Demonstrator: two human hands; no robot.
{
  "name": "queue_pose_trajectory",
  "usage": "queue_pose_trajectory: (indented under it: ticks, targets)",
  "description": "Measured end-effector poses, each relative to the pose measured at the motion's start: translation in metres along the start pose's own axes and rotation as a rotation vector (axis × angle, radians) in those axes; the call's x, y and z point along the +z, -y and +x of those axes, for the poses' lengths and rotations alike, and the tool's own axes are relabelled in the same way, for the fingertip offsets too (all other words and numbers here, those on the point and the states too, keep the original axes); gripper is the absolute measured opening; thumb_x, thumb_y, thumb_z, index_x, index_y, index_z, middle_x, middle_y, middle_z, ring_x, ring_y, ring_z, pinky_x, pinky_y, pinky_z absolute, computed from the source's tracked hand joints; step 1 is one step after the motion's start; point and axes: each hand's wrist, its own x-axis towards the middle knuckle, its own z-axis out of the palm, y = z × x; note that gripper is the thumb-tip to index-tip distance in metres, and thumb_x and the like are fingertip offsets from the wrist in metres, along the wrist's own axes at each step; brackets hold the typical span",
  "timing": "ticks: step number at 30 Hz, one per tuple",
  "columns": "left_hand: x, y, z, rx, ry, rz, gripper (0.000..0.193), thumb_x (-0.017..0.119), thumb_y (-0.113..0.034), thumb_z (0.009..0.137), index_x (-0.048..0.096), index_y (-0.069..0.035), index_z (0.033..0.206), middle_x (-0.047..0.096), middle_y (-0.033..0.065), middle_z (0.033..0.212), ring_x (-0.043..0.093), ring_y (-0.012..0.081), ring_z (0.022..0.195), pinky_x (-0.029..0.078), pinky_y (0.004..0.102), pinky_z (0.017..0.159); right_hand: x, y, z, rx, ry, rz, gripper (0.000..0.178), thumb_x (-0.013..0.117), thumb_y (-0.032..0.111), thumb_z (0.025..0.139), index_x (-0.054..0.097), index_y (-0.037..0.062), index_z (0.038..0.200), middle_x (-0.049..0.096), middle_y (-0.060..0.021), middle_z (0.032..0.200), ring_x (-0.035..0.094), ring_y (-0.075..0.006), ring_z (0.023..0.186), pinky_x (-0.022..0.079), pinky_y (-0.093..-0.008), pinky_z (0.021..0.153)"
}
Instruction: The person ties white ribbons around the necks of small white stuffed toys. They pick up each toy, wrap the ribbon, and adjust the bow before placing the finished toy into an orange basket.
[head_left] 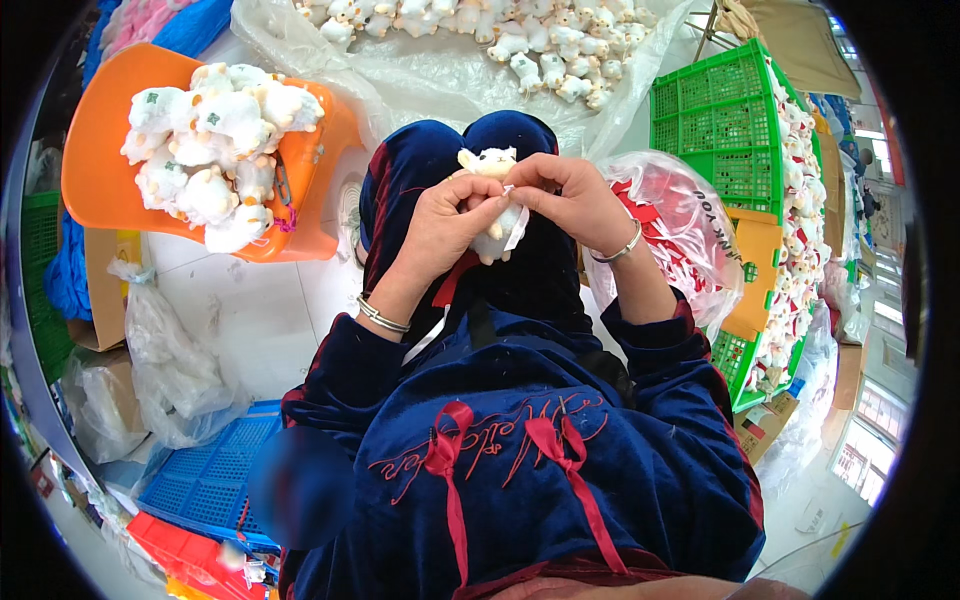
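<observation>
A small white plush animal toy (494, 246) rests upright on my lap between my knees, its head with cream-coloured ears pointing away from me. My left hand (455, 218) is closed at its neck, fingertips pinched on a thin white ribbon (517, 232). From the other side my right hand (580, 198) pinches the same ribbon, its thumb and forefinger meeting the left fingertips. One end of the ribbon hangs down over the toy's body. Part of the toy's neck is hidden behind my fingers. A piece of red ribbon (452, 284) lies on my lap just below the toy.
At the left, an orange chair (92, 160) holds a pile of plush toys and small scissors. More toys lie on a clear plastic sheet (390, 92) ahead. To the right stand a clear bag (715, 235) of red ribbons and a green crate (715, 120). A blue crate (205, 470) sits lower left.
</observation>
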Motion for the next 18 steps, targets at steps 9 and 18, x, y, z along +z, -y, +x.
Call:
queue_pose_trajectory:
  ticks: [9,18]
  targets:
    - [0.001,-0.01,0.003,0.07,0.02,0.141,0.011,0.076,-0.012,0.091,0.076,-0.001,0.095,0.057,-0.0063,0.076,0.048,0.0027,0.069,0.042,0.0207,0.064,-0.01,0.014,0.01,-0.18,-0.031,-0.538,0.014,0.072,0.014,0.09,0.07,0.0026,0.096,0.066,-0.0118,0.076,0.065,-0.0239,0.068,0.052,-0.0339,0.065]
    - [0.008,-0.027,0.005,0.082,-0.002,0.435,0.015,0.075,-0.015,0.09,0.076,0.0,0.093,0.06,-0.0004,0.069,0.054,0.0059,0.063,0.045,0.0255,0.059,0.012,0.033,0.011,-0.086,-0.036,-0.764,0.013,0.064,0.012,0.097,0.062,-0.0006,0.097,0.065,-0.0148,0.075,0.065,-0.0311,0.068,0.052,-0.038,0.065]
